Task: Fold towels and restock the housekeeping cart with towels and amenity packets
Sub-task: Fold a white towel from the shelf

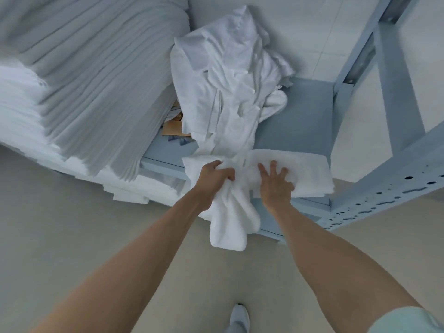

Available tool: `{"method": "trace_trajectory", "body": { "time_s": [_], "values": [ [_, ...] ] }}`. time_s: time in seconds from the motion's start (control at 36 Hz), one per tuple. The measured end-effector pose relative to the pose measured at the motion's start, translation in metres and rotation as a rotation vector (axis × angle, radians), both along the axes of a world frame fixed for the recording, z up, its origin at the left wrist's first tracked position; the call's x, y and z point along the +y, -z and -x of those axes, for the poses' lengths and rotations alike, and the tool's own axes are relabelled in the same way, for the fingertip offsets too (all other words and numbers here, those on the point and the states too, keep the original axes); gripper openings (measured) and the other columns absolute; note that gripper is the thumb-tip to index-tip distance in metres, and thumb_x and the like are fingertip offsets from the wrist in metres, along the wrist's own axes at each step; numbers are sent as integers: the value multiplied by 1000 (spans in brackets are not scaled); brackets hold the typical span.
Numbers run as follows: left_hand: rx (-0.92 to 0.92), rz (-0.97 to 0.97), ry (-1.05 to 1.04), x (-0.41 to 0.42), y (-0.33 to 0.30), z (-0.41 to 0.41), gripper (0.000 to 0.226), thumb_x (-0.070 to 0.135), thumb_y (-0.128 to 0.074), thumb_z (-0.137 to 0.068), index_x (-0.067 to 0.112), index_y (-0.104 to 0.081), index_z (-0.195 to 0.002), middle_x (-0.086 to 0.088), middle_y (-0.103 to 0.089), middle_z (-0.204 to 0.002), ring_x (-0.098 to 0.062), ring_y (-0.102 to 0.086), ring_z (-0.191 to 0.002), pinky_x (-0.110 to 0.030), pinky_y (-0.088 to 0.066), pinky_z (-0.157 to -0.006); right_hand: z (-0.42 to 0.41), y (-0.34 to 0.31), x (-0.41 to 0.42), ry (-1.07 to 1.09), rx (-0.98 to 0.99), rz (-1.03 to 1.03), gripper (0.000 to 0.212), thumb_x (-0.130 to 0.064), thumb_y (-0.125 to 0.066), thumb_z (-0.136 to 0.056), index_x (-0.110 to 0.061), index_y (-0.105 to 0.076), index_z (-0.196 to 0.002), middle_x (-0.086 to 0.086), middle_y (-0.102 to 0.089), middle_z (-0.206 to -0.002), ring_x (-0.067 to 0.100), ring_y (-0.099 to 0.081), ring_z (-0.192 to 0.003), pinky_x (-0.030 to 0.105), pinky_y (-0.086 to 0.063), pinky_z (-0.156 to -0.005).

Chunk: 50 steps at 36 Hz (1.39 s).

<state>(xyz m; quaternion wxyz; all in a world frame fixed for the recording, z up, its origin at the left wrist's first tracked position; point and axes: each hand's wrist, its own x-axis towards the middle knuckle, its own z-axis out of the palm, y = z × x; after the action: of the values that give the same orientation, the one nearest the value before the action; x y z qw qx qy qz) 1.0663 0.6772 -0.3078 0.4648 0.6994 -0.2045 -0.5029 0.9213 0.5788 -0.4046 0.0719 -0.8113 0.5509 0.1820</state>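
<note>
A white towel lies spread across the front edge of a grey-blue metal shelf. My right hand presses flat on it with fingers spread. My left hand grips a bunched part of white towel whose loose end hangs down past the shelf edge. Behind both hands a heap of crumpled white towels rises on the shelf.
A tall stack of folded white linen fills the shelf's left side. Brown cardboard shows between the stack and the heap. Perforated shelf uprights run along the right. Beige floor and my shoe are below.
</note>
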Motion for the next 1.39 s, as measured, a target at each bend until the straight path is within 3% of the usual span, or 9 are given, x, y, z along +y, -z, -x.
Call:
{"method": "trace_trajectory", "body": {
  "time_s": [0.25,0.56,0.69,0.81,0.92,0.97,1.06,1.22,1.39],
  "values": [
    [169,164,-12,41,-21,-32,55,8,-57,-62,-6,-61,-115,-16,-65,-95,-30,-63,-85,-37,-49,-71,-12,-4,-14,78,-32,-8,72,-10,-42,-101,-31,-4,-158,11,2,-162,43,-13,-143,62,-48,-94],
    [400,367,-77,125,-77,-73,42,11,-52,-67,-2,-70,-102,-18,-71,-92,-30,-69,-83,-35,-53,-76,-9,-31,24,244,-120,-170,74,-17,-46,-102,-22,1,-159,9,15,-164,47,7,-148,63,-31,-111],
    [443,401,-54,162,-97,-80,36,11,-52,-67,-2,-74,-92,-18,-70,-87,-31,-68,-81,-36,-52,-76,-12,-54,71,280,-244,-192,69,-21,-45,-102,-18,-6,-158,15,2,-164,45,-7,-147,56,-29,-115],
    [478,436,-30,193,-118,-85,36,10,-51,-68,-3,-73,-93,-17,-71,-87,-30,-68,-80,-34,-56,-74,-31,-73,130,499,-648,-490,62,-35,-54,-101,-4,-33,-150,23,-41,-149,40,-45,-130,49,-43,-102],
    [479,457,19,223,-138,-90,36,12,-52,-68,-3,-70,-95,-17,-70,-87,-30,-67,-80,-36,-54,-75,-51,-78,197,856,-1106,-1023,88,-60,-57,-91,-12,-20,-155,28,-49,-137,46,-54,-122,64,-47,-96],
    [503,477,51,238,-144,-94,34,12,-51,-69,-3,-72,-92,-17,-70,-86,-29,-67,-79,-34,-55,-73,-64,-78,227,897,-1278,-1141,93,-64,-54,-91,-6,-20,-154,24,-59,-122,42,-62,-113,58,-52,-90],
    [530,507,94,258,-150,-102,33,12,-53,-69,-1,-74,-91,-15,-71,-86,-28,-69,-79,-33,-56,-71,-91,-93,265,908,-1510,-1246,80,-70,-49,-89,-2,-53,-133,12,-68,-90,30,-69,-79,38,-57,-71],
    [581,528,111,293,-153,-116,37,12,-51,-74,-1,-72,-101,-16,-72,-93,-30,-69,-84,-35,-57,-74,-125,-125,303,963,-1654,-1016,49,-48,-67,-89,-13,-64,-123,11,-67,-121,30,-65,-109,42,-56,-90],
    [465,425,-4,310,-150,-118,25,21,-59,-93,4,-75,-102,-15,-75,-93,-27,-74,-82,-35,-61,-68,-94,-137,309,1025,-1556,-651,43,-30,-77,-83,-7,-65,-118,10,-72,-106,28,-68,-92,42,-56,-90]
  ]
}}
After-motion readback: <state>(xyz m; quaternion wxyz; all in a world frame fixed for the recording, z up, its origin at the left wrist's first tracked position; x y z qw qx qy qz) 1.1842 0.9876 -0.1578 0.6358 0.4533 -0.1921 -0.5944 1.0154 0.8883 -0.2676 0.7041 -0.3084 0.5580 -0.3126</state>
